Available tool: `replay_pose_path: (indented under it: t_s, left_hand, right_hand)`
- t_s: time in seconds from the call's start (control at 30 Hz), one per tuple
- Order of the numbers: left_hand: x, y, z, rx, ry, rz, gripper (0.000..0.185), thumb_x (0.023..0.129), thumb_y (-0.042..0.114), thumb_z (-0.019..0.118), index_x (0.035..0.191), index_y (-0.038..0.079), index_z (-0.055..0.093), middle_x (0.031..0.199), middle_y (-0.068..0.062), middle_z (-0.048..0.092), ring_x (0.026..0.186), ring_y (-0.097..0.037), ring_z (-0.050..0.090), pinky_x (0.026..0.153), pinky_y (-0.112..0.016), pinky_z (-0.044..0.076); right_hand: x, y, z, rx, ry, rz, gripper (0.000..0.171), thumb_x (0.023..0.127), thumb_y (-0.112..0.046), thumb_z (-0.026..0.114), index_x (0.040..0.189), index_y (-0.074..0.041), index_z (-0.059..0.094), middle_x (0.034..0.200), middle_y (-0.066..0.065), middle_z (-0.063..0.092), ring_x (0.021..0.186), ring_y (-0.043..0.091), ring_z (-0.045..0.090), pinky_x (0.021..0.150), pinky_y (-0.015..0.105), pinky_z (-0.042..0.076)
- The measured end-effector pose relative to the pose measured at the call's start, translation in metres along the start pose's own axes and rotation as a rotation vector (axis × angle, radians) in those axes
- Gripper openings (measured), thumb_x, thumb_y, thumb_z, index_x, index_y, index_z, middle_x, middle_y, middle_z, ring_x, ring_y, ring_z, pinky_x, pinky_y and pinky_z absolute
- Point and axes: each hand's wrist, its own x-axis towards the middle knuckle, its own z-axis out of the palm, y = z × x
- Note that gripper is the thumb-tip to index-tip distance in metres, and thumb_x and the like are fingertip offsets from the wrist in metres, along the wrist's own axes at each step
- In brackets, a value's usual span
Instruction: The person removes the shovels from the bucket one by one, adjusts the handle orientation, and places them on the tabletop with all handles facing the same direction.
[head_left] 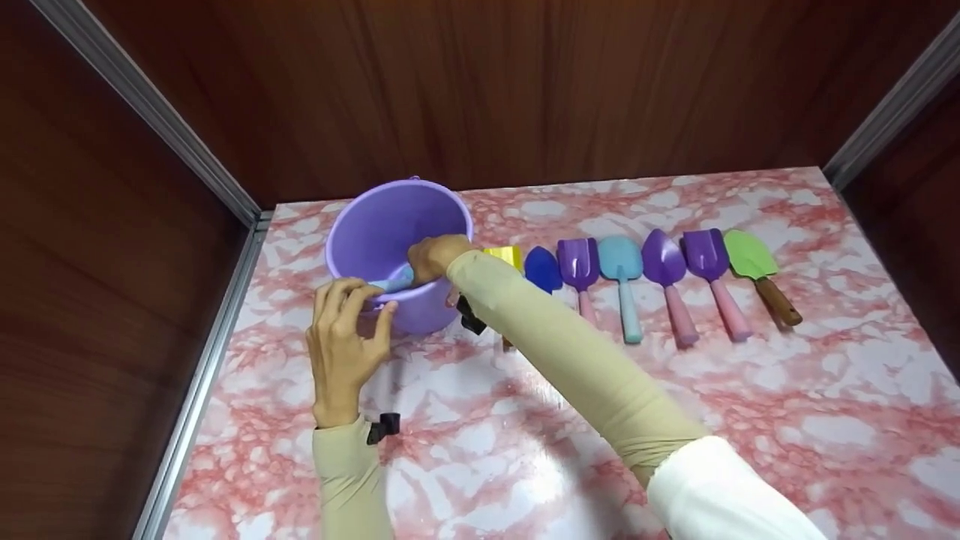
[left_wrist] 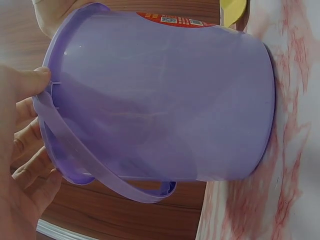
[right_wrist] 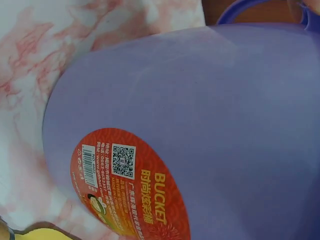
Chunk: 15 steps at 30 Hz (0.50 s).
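Note:
A purple bucket [head_left: 352, 232] stands upright on the table. My left hand [head_left: 346, 337] grips its near rim, with the thumb on the outer wall and the fingers over the edge; the left wrist view shows the bucket's handle [left_wrist: 85, 155] hanging beside that thumb. My right hand [head_left: 439, 256] reaches over the rim into the bucket and holds a light blue tool [head_left: 397, 281], apparently by its handle. The rest of that tool is hidden by the hand and the bucket. In the right wrist view the bucket's wall and its red label [right_wrist: 135, 185] fill most of the frame.
Right of the bucket lies a row of hand trowels and shovels: yellow [head_left: 504, 257], blue [head_left: 541, 270], purple [head_left: 579, 262], light blue [head_left: 621, 259], two more purple, and green [head_left: 750, 253]. My right forearm crosses above some of them. Brown panels [head_left: 525, 90] enclose the table.

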Motion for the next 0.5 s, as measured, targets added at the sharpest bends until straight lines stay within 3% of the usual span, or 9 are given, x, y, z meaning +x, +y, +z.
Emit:
replay_pose_path:
  t_s: [0.1,0.27,0.5]
  left_hand:
    - [0.002,-0.001,0.000,-0.002,0.001,0.003,0.026,0.097,0.033,0.079,0.105,0.008,0.077,0.115,-0.011,0.070,0.115,-0.032,0.062,0.093,-0.049,0.059]
    - [0.001,-0.002,0.000,0.000,0.006,0.010,0.025,0.097,0.033,0.079,0.104,0.009,0.077,0.114,-0.010,0.070,0.114,-0.031,0.062,0.091,-0.049,0.059]
    - [0.000,-0.002,0.000,0.006,0.011,0.014,0.024,0.097,0.033,0.079,0.103,0.010,0.077,0.113,-0.009,0.070,0.114,-0.031,0.063,0.087,-0.047,0.059]
  right_hand:
    - [0.002,0.000,-0.003,-0.018,-0.032,-0.019,0.036,0.104,-0.032,0.058,0.122,-0.003,0.069,0.127,0.016,0.068,0.106,0.027,0.055,0.107,0.056,0.054]
    - [0.005,0.001,-0.008,-0.042,-0.186,-0.064,0.022,0.106,-0.028,0.050,0.096,-0.011,0.060,0.105,0.006,0.060,0.101,0.022,0.053,0.088,0.037,0.049]
    - [0.007,0.002,-0.012,0.011,-0.307,-0.060,0.026,0.106,-0.028,0.048,0.083,-0.017,0.056,0.087,-0.003,0.054,0.086,0.013,0.052,0.067,0.022,0.043]
